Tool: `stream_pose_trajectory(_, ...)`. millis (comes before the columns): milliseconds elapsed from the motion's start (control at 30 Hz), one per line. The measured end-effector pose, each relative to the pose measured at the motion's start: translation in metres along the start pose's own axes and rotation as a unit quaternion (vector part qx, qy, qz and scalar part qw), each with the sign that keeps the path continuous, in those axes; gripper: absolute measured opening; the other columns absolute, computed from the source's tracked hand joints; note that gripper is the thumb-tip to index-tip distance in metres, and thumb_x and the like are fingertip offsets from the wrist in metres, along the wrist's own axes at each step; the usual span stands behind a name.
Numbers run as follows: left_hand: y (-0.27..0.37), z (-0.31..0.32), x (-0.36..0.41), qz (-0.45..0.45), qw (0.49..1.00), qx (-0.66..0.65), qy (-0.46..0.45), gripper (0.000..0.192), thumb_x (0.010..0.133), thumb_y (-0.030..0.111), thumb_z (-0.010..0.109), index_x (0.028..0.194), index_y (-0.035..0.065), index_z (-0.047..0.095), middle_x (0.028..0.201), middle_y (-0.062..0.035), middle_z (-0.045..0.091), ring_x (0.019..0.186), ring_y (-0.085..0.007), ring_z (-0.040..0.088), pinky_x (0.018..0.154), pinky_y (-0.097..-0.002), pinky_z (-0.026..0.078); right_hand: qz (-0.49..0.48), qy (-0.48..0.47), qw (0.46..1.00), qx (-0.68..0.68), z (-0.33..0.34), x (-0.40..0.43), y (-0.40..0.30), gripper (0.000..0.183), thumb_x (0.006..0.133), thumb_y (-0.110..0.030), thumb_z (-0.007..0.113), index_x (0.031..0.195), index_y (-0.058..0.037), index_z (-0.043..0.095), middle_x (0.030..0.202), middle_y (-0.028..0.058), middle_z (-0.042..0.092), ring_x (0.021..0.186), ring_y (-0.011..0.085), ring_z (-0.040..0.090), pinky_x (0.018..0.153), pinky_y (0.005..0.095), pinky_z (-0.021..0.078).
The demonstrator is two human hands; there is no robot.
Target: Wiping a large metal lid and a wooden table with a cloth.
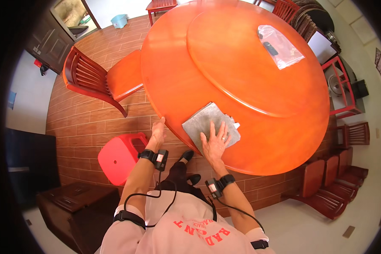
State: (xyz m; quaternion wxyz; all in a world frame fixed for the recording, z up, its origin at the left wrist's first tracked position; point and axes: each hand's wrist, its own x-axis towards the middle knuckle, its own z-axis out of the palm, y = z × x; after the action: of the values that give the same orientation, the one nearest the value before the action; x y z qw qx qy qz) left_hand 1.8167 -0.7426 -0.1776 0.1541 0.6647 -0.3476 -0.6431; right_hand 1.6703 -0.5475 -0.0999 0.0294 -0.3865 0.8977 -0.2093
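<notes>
A folded grey cloth (pixel 198 122) lies flat near the front edge of a round, glossy orange wooden table (pixel 171 92). My right hand (pixel 215 143) rests on top of the cloth with its fingers spread, and a ring shows on one finger. A small white piece pokes out at the cloth's right side. At the table's rim, to the left of the cloth, is my left hand (pixel 158 132), with a finger touching the edge; its other fingers look curled, and whether it grips the rim is unclear. Both wrists wear black straps with small cabled devices.
A raised round turntable (pixel 238 63) covers the table's middle, with a clear plastic bag (pixel 281 47) holding a dark object on it. A pink plastic stool (pixel 117 158) stands left of my legs. One wooden chair (pixel 89 73) is at the table's left; several chairs (pixel 314 177) line the right wall.
</notes>
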Motion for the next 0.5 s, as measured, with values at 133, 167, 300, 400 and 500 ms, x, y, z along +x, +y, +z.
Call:
stream_pose_trajectory(133,0.004,0.009,0.038,0.031,0.998,-0.049,0.022,0.077,0.087,0.056,0.059,0.138,0.002,0.039,0.132,-0.0169,0.051,0.106,-0.0308,0.057,0.088,-0.0487,0.046,-0.008,-0.025,0.999,-0.044,0.018,0.012,0.005,0.066,0.092,-0.051,0.053,0.148,-0.021,0.036,0.156,0.021,0.019,0.145,0.0394,0.013,0.111,0.0664,0.005)
stream_pose_trajectory(167,0.009,0.007,0.046,0.058,0.996,-0.06,0.041,0.083,0.087,0.06,0.058,0.139,-0.0011,0.037,0.132,-0.0194,0.051,0.111,-0.0314,0.055,0.091,-0.0464,0.045,-0.012,-0.038,0.997,-0.07,0.018,0.012,0.011,0.066,0.092,-0.052,0.054,0.148,-0.0211,0.037,0.156,0.0209,0.019,0.145,0.0393,0.013,0.11,0.0667,0.0041)
stream_pose_trajectory(300,0.038,-0.016,0.088,0.137,0.983,-0.059,0.106,0.094,0.086,0.067,0.053,0.139,-0.0086,0.034,0.131,-0.0244,0.052,0.119,-0.0304,0.053,0.096,-0.0381,0.044,-0.041,-0.069,0.995,-0.055,0.012,0.011,0.009,0.065,0.091,-0.051,0.055,0.147,-0.0212,0.039,0.157,0.0205,0.019,0.145,0.0388,0.013,0.111,0.0658,0.003)
stream_pose_trajectory(400,0.042,0.003,0.087,0.172,0.977,-0.033,0.124,0.083,0.094,0.063,0.041,0.136,-0.0084,0.039,0.129,-0.0305,0.052,0.122,-0.0388,0.051,0.1,-0.0405,0.041,-0.043,-0.078,0.993,-0.074,0.012,0.007,0.018,0.067,0.09,-0.05,0.056,0.146,-0.0185,0.04,0.156,0.0212,0.019,0.145,0.0396,0.013,0.111,0.065,0.0031)
stream_pose_trajectory(500,0.029,0.025,0.088,0.224,0.956,-0.021,0.188,0.066,0.1,0.052,0.034,0.125,-0.0071,0.048,0.122,-0.0317,0.054,0.118,-0.0448,0.05,0.099,-0.046,0.039,-0.052,-0.095,0.991,-0.083,0.011,0.004,0.023,0.072,0.087,-0.053,0.058,0.146,-0.0163,0.04,0.156,0.0227,0.018,0.145,0.0414,0.012,0.11,0.0656,0.0018)
